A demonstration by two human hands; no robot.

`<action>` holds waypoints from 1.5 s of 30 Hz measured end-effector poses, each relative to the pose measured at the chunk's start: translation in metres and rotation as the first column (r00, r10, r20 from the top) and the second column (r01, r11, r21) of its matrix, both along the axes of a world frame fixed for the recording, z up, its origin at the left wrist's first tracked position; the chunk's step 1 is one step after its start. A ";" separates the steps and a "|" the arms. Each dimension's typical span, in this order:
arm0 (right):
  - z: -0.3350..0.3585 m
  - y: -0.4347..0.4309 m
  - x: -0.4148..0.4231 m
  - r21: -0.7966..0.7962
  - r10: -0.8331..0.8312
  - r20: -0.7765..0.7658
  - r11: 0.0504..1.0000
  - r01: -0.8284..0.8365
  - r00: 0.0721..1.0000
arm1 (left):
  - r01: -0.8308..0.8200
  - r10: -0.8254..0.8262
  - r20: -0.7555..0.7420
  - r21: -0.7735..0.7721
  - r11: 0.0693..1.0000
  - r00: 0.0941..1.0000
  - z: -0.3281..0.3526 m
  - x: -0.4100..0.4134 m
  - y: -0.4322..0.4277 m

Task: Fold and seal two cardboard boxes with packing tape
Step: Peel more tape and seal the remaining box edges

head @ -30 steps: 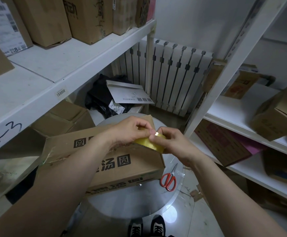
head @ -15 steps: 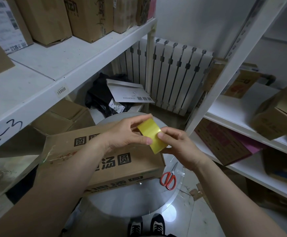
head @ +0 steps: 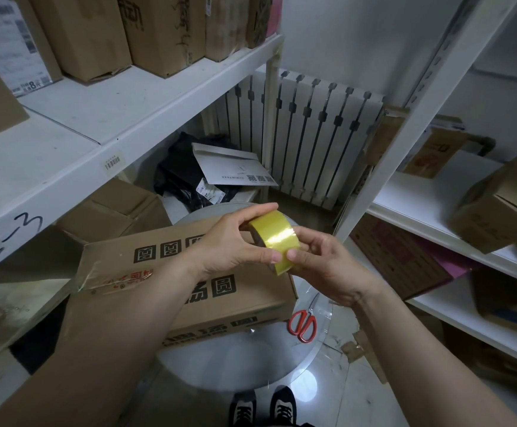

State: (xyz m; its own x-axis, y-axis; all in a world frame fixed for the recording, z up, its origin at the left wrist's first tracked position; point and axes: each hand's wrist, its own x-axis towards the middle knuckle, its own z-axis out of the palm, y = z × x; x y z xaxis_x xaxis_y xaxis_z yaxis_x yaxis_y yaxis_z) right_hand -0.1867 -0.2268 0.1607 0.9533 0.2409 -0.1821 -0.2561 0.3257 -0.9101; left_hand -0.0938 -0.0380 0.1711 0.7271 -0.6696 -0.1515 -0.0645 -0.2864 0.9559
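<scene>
You hold the tape (head: 273, 236) in both hands, up in the air over the right end of the box (head: 121, 257) and not touching it. Your left hand (head: 229, 245) grips the roll from the left — forefinger laid over its top, thumb pressed on the near yellow face. Your right hand (head: 328, 266) closes on it from the right, the thumb tip set against the lower edge of the roll beside your left thumb, the other fingers curled behind it. Whether a free end of tape is lifted, you cannot tell from here.

The box lies flat and closed on the round table (head: 220, 362), printed side up, with clear tape shining along its left end. Red-handled scissors (head: 303, 325) lie on the table just beside the box's near right corner.

White shelves (head: 146, 97) stand on both sides with more cartons on them, and a radiator (head: 312, 134) is against the far wall. Your shoes (head: 283, 405) show at the bottom edge.
</scene>
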 end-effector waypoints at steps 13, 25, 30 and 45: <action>0.010 0.017 0.003 -0.005 -0.239 -0.044 0.971 0.239 0.970 | 0.041 -0.102 0.382 0.165 0.985 0.919 0.005 -0.013 -0.012; 0.003 0.014 -0.001 -0.032 -0.201 0.007 0.979 0.201 0.980 | -0.056 0.043 0.323 0.032 0.998 0.945 -0.004 -0.016 -0.012; 0.009 0.017 0.005 -0.092 -0.228 -0.032 0.970 0.224 0.973 | -0.052 0.042 0.382 0.016 0.999 0.923 -0.006 -0.015 -0.013; 0.008 0.021 0.009 0.040 -0.299 -0.108 0.951 0.305 0.948 | -0.006 -0.078 0.649 0.126 0.992 0.757 -0.011 -0.015 -0.015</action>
State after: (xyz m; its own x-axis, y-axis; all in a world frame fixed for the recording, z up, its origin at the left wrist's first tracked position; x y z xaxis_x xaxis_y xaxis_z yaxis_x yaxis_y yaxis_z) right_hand -0.1777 -0.2060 0.1690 0.9608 -0.0432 -0.2737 -0.2256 0.4514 -0.8633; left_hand -0.1091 -0.0529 0.1605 0.6537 -0.7056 0.2737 -0.6716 -0.3741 0.6395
